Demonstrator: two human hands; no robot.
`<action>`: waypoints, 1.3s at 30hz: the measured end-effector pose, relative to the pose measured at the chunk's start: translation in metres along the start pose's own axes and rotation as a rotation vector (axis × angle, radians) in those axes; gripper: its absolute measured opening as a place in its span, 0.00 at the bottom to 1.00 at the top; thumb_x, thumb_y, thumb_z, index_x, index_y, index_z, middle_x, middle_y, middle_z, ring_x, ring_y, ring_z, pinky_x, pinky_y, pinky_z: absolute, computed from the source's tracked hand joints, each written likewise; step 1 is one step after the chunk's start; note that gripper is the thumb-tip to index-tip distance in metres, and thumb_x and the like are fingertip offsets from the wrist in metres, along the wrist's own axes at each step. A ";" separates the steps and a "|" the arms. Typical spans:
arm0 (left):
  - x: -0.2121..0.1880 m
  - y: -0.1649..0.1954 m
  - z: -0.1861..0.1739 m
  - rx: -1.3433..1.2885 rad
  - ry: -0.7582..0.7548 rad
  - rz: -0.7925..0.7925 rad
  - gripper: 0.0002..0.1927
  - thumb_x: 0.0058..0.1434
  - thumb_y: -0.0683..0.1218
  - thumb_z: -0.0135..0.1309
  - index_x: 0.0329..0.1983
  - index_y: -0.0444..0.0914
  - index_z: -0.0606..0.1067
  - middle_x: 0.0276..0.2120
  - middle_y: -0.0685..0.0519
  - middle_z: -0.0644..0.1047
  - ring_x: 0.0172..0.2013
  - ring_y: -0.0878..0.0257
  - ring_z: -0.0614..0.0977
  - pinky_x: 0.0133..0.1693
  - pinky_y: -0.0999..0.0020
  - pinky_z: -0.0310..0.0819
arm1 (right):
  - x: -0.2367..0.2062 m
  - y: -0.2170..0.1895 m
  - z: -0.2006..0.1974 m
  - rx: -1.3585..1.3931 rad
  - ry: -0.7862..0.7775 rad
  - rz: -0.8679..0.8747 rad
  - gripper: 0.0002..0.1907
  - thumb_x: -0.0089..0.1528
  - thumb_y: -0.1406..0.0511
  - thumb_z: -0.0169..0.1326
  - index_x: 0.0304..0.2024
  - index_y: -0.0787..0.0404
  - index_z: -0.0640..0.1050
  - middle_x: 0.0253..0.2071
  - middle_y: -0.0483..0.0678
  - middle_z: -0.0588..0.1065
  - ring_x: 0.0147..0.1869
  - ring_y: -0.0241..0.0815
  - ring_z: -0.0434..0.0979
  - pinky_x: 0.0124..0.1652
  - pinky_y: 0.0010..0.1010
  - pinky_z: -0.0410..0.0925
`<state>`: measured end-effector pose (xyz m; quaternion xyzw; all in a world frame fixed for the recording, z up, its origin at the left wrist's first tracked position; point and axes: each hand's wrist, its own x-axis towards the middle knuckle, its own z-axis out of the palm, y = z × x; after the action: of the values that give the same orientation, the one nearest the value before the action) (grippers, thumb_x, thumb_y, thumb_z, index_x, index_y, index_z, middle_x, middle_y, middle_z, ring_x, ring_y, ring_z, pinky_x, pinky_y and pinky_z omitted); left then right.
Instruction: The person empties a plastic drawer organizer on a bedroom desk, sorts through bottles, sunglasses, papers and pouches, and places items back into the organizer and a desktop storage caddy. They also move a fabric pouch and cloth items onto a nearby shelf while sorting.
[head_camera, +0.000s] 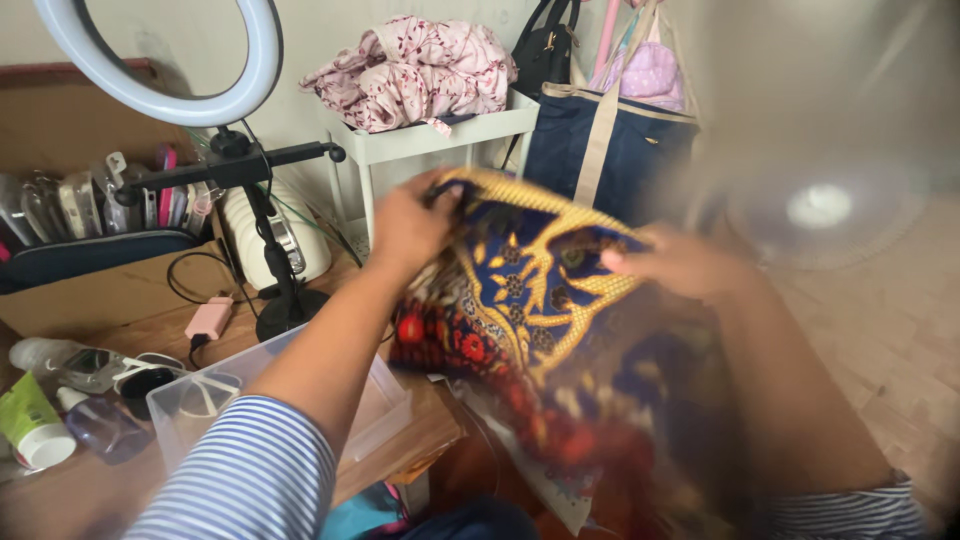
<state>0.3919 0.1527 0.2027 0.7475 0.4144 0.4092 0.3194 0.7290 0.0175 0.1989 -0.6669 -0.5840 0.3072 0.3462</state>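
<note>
Behind the patterned cloth (520, 290), white shelf (440, 135) and navy tote bag (600, 140)

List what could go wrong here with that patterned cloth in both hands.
1. The cloth hangs low over the desk edge; it might snag the clear box and drag it off.
2. The left hand works close to the ring-light stand; a swing could tip it.
3. The right hand grips only an edge, so the cloth may slip.

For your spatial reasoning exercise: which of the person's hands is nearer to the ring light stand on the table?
Left. The left hand grips the patterned cloth at its top edge, just right of the ring light stand; the right hand holds the cloth's far side.
</note>
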 end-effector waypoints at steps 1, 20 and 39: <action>0.004 -0.005 0.013 -0.236 -0.052 0.107 0.34 0.67 0.57 0.55 0.72 0.45 0.59 0.67 0.40 0.63 0.66 0.46 0.65 0.63 0.55 0.62 | 0.001 0.008 -0.004 0.146 -0.037 0.002 0.25 0.60 0.55 0.61 0.53 0.63 0.81 0.46 0.50 0.82 0.47 0.41 0.79 0.48 0.36 0.71; -0.085 0.003 -0.062 -1.072 -0.705 -0.451 0.56 0.52 0.81 0.29 0.70 0.39 0.67 0.64 0.44 0.75 0.60 0.51 0.78 0.57 0.52 0.75 | -0.052 -0.078 -0.003 0.882 0.339 -0.531 0.22 0.76 0.56 0.39 0.60 0.66 0.72 0.50 0.56 0.78 0.54 0.54 0.80 0.55 0.50 0.73; -0.035 0.063 -0.176 0.286 0.219 0.630 0.28 0.47 0.42 0.70 0.54 0.36 0.79 0.47 0.43 0.80 0.47 0.54 0.83 0.50 0.62 0.76 | -0.013 -0.180 -0.006 0.870 0.224 -0.759 0.24 0.65 0.65 0.47 0.64 0.64 0.70 0.50 0.52 0.77 0.51 0.49 0.78 0.50 0.46 0.73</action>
<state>0.2490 0.1178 0.3230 0.8274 0.2485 0.5031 0.0235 0.6300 0.0185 0.3498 -0.2363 -0.5621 0.3008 0.7333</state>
